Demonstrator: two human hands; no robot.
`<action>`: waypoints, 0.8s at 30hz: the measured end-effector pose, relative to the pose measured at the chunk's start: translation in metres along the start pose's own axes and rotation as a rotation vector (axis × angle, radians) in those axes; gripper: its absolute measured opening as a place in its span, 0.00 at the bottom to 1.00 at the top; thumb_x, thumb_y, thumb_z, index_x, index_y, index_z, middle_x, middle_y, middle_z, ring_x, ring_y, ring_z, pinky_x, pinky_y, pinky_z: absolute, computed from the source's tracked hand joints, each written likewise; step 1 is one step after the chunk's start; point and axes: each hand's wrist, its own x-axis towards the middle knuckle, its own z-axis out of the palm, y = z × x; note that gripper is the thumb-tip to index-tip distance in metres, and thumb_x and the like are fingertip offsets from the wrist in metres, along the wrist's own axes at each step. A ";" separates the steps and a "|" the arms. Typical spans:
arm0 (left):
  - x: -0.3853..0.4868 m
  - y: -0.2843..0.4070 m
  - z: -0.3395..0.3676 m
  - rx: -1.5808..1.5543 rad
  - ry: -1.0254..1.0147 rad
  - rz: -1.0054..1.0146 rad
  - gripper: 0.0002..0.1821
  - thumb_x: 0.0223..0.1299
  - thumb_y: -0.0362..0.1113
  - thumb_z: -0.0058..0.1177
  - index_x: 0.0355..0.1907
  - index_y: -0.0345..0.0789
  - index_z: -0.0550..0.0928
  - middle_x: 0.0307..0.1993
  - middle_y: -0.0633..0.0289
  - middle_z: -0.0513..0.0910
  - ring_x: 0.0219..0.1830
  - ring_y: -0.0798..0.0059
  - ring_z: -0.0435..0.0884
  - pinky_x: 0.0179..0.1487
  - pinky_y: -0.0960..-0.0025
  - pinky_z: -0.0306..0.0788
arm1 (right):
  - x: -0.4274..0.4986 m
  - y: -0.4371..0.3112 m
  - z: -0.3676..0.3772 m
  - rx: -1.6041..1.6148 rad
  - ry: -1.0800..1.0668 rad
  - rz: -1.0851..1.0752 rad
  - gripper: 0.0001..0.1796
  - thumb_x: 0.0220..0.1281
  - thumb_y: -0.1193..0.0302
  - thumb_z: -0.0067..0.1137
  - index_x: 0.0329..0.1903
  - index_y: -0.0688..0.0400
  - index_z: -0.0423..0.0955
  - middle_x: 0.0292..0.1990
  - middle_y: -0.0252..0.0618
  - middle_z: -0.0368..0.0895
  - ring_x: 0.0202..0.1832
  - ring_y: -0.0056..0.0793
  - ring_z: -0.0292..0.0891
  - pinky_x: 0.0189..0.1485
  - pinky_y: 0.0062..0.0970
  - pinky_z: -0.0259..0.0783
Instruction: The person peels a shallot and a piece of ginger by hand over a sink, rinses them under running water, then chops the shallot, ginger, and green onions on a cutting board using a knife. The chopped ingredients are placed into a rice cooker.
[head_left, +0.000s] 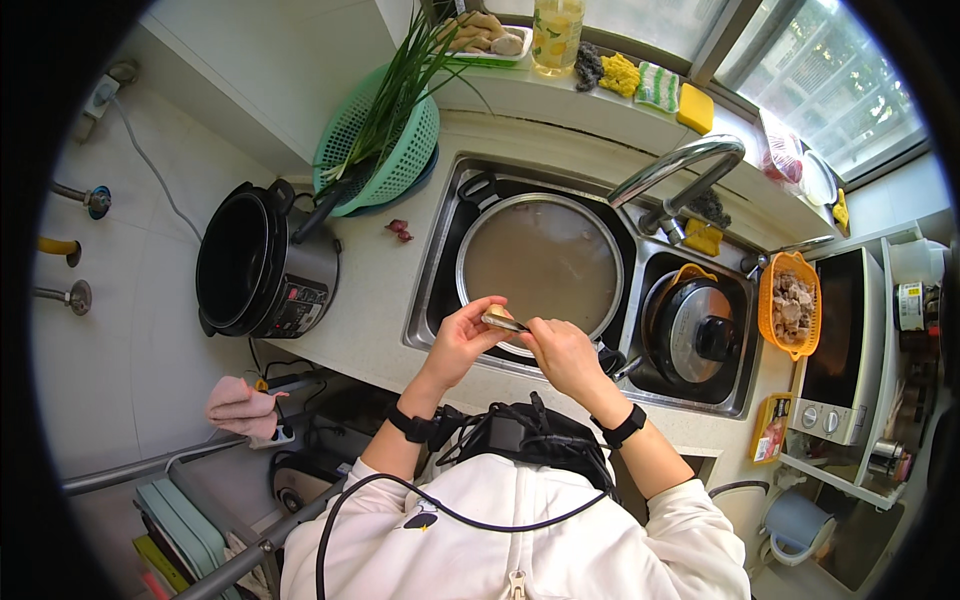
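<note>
My left hand (459, 339) holds a small piece of pale, yellowish food (495, 310), perhaps ginger, between thumb and fingers. In my right hand (561, 351) is a metal utensil (504, 322) with a dark handle end; its silvery part lies against the piece. Whether it is a spoon or a blade cannot be told. Both hands are above the near rim of a large metal pot (540, 262), which stands in the left sink basin and holds cloudy brownish liquid. Small red shallots (400, 230) lie on the counter left of the sink.
A green colander (409, 142) with long green stalks stands back left, near an electric pressure cooker (262, 262). The faucet (675, 176) arches behind the basins. A lidded pan (694, 330) occupies the right basin; an orange basket (789, 304) of meat pieces sits beside the microwave (840, 337).
</note>
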 end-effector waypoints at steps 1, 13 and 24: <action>-0.002 0.001 -0.002 0.002 -0.029 -0.032 0.25 0.64 0.22 0.54 0.64 0.27 0.70 0.50 0.56 0.81 0.51 0.71 0.82 0.59 0.68 0.77 | -0.001 0.004 0.001 0.023 -0.029 0.050 0.12 0.70 0.64 0.53 0.35 0.59 0.69 0.25 0.45 0.78 0.31 0.48 0.77 0.34 0.44 0.70; -0.010 0.012 -0.005 0.065 -0.145 -0.077 0.27 0.67 0.26 0.53 0.68 0.28 0.67 0.55 0.54 0.79 0.52 0.70 0.81 0.59 0.67 0.75 | -0.001 0.000 -0.005 0.067 -0.085 0.095 0.14 0.73 0.62 0.49 0.34 0.59 0.69 0.25 0.47 0.78 0.30 0.52 0.77 0.32 0.46 0.71; -0.004 -0.002 -0.009 -0.198 0.114 -0.029 0.23 0.62 0.23 0.57 0.61 0.31 0.73 0.52 0.60 0.79 0.53 0.75 0.79 0.59 0.70 0.74 | 0.007 -0.016 -0.004 0.045 0.070 0.123 0.11 0.71 0.65 0.52 0.36 0.60 0.70 0.27 0.44 0.78 0.29 0.47 0.77 0.31 0.42 0.71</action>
